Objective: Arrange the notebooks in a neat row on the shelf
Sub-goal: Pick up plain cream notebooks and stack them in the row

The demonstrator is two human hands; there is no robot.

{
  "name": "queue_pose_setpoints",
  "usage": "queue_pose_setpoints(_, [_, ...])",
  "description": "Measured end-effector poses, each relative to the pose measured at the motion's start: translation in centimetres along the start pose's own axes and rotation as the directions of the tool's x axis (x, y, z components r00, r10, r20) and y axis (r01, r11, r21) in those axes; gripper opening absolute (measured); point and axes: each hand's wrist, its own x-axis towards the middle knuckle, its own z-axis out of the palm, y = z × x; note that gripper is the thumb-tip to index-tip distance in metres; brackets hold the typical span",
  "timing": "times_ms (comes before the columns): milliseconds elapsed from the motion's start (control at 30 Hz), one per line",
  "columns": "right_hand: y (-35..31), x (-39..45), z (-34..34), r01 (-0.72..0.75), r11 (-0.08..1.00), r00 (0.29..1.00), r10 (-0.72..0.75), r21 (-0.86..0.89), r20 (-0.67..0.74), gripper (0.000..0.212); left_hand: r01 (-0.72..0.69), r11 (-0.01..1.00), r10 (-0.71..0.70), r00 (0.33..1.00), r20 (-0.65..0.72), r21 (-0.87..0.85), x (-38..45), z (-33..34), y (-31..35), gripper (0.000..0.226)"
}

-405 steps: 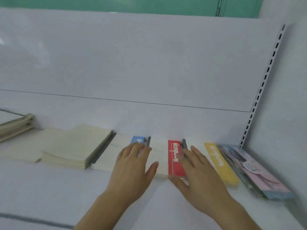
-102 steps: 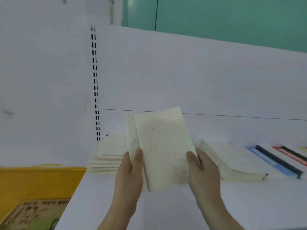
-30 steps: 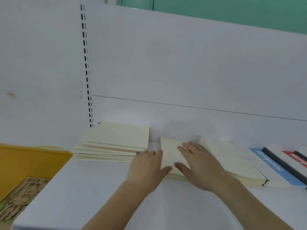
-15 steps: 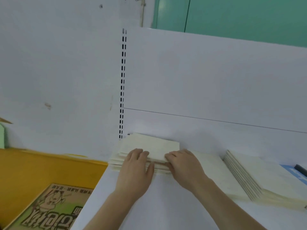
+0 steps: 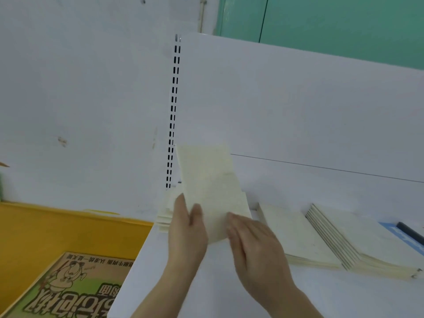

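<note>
Both hands, left hand (image 5: pixel 187 228) and right hand (image 5: pixel 252 239), grip a cream notebook (image 5: pixel 211 189) (tilted upright) by its lower edge above the leftmost stack (image 5: pixel 164 218) on the white shelf (image 5: pixel 229 294).

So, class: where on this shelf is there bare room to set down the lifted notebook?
Bare shelf runs along the front edge, before the flat cream pile and the slanted stack. The back is crowded: the left stack, both piles, then the blue notebook. Both hands, left and right, hold the lifted notebook.
</note>
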Motion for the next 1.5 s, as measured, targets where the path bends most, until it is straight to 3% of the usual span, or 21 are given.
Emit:
queue_pose_setpoints(67, [2.3,0.7,0.3,-0.124,0.989,0.992,0.126,-0.081,0.021,0.041,-0.015,1.0,0.015,0.999,-0.029,-0.012,0.5,-1.2,-0.3,0.022])
queue_pose_setpoints(133, [4.6,1.9,0.8,-0.202,0.967,0.955,0.23,-0.155,0.189,0.052,0.009,0.999,-0.01,1.0,-0.017,-0.042,0.8,-2.2,-0.6,0.026])
queue_pose_setpoints(200, [6.2,2.8,1.9,-0.147,0.968,0.881,0.222,-0.206,0.418,0.06,0.038,0.998,-0.039,0.999,-0.016,-0.051,0.8,-3.0,-0.9,0.027])
queue_pose_setpoints(300, [7.3,3.3,3.3,0.024,0.964,0.824,0.131,-0.265,0.551,0.046,0.059,0.997,-0.061,0.998,-0.035,-0.054,0.8,-4.3,-1.2,0.026])
queue_pose_setpoints(467, [6.5,4.3,1.7,0.036,0.917,0.892,0.149,-0.397,0.426,0.027,0.059,0.996,-0.066,0.992,-0.112,-0.062,0.4,-5.9,-1.1,0.024])
queue_pose_setpoints(567, [5.5,5.2,-0.7,-0.148,0.907,0.963,0.222,-0.394,0.15,0.016,0.04,0.995,-0.051,0.99,-0.128,-0.091,0.0,-6.0,-0.8,0.025])
queue_pose_setpoints(633, [4.5,5.4,-2.4,-0.264,0.915,0.964,0.25,-0.305,-0.086,0.018,0.048,0.991,-0.061,0.993,-0.105,-0.127,-0.1,-5.6,-0.4,0.027])
queue_pose_setpoints(733, [0.7,4.3,-3.6,-0.185,0.958,0.949,0.117,-0.218,-0.292,0.018,0.078,0.983,-0.083,0.996,-0.026,-0.165,-0.5,-4.1,0.1,0.029])
queue_pose_setpoints(867, [-4.0,0.5,-0.3,0.026,0.974,0.985,-0.063,-0.223,-0.16,0.034,0.149,0.941,-0.106,0.983,0.153,-0.303,-2.5,-0.9,0.9,0.028])
queue_pose_setpoints(1000, [-4.2,-1.8,-0.1,-0.027,0.989,0.998,0.017,-0.147,-0.068,0.044,0.153,0.91,-0.083,0.978,0.192,-0.385,-4.1,0.8,1.2,0.027])
queue_pose_setpoints(1133, [-3.0,-3.5,-2.2,-0.003,0.999,1.0,0.002,-0.046,-0.008,0.049,0.126,0.928,-0.045,0.972,0.229,-0.351,-4.5,2.0,0.7,0.023])
queue_pose_setpoints(1233, [0.4,-4.6,-4.5,-0.228,0.973,0.974,0.228,-0.041,-0.003,0.045,0.175,0.9,-0.066,0.96,0.273,-0.399,-4.6,3.1,0.4,0.028])
queue_pose_setpoints(1333, [3.2,-5.4,-7.2,-0.52,0.854,0.853,0.518,0.023,0.063,0.061,0.186,0.898,-0.047,0.942,0.333,-0.399,-5.3,4.7,0.0,0.029])
queue_pose_setpoints(1400, [4.2,-5.8,-8.7,-0.602,0.788,0.797,0.582,0.128,0.158,0.07,0.177,0.914,-0.032,0.929,0.369,-0.365,-5.9,6.1,-0.1,0.025])
queue_pose_setpoints(1500, [5.6,-6.6,-10.6,-0.614,0.785,0.781,0.587,0.087,0.214,0.075,0.046,0.987,0.006,0.948,0.318,-0.157,-6.3,8.7,-0.1,0.02])
